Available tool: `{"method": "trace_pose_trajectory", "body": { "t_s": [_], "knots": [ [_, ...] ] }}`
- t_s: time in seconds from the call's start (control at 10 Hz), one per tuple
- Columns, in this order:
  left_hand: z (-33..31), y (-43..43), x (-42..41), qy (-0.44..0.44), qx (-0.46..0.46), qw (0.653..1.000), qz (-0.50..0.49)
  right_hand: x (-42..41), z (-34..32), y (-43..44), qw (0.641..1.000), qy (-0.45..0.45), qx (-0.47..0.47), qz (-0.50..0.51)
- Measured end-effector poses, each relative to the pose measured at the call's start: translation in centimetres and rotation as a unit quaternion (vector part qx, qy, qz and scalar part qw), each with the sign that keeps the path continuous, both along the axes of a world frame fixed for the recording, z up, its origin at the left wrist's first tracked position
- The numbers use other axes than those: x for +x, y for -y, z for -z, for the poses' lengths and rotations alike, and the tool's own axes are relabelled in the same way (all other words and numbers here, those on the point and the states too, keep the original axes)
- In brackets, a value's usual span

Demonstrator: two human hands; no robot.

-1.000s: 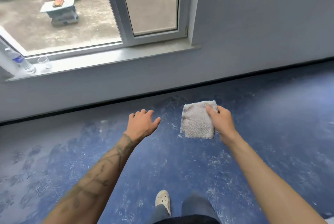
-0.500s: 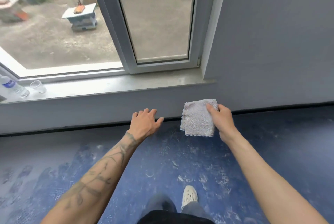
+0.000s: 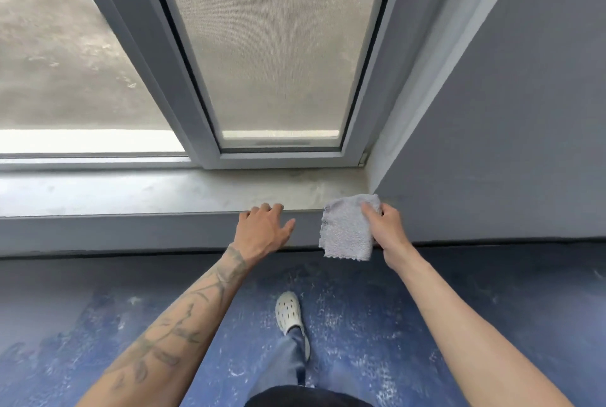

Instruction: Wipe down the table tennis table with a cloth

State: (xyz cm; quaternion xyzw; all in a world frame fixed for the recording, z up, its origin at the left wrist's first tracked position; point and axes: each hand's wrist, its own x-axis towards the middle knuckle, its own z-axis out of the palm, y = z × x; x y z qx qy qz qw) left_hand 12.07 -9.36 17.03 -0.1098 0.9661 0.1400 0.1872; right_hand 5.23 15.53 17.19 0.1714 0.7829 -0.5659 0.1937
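The right hand point(image 3: 388, 229) pinches the small grey fluffy cloth point(image 3: 347, 231) at its top edge, beside the grey window sill point(image 3: 131, 191). The left hand point(image 3: 262, 229) is open. The cloth looks soft and light.

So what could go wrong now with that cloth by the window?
1. The right hand pinches the cloth only near its top edge and the rest hangs free, so it might slip onto the scuffed, speckled floor.
2. The sill looks smudged. If the cloth brushes it, it may pick up dirt and smear it around later.
3. The left hand is open at the sill's edge and could pick up grime too.
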Motion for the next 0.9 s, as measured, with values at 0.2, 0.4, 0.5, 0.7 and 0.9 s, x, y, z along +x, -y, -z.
{"method": "trace_pose_trajectory", "body": {
  "t_s": [0.2, 0.4, 0.5, 0.7, 0.9],
  "knots": [
    [2.7, 2.1, -7.3, 0.032, -0.005, 0.999, 0.01, -9.2, 4.3, 2.7, 0.999, 0.042, 0.03, -0.016],
    [6.6, 3.2, -11.4, 0.064, -0.026, 0.998, 0.0, -16.6, 10.8, 4.3, 0.996, 0.079, 0.027, -0.037],
    [9.3, 3.4, -12.9, 0.07, -0.029, 0.997, -0.014, -20.0, 14.5, 4.7, 0.995, 0.086, 0.026, -0.032],
    [13.0, 3.1, -15.0, 0.103, -0.041, 0.993, -0.034, -23.9, 20.8, 4.1, 0.985, 0.138, 0.065, -0.076],
    [11.8, 1.9, -16.8, 0.112, -0.043, 0.992, -0.027, -23.4, 15.8, 1.6, 0.983, 0.034, 0.119, -0.134]
  ]
}}
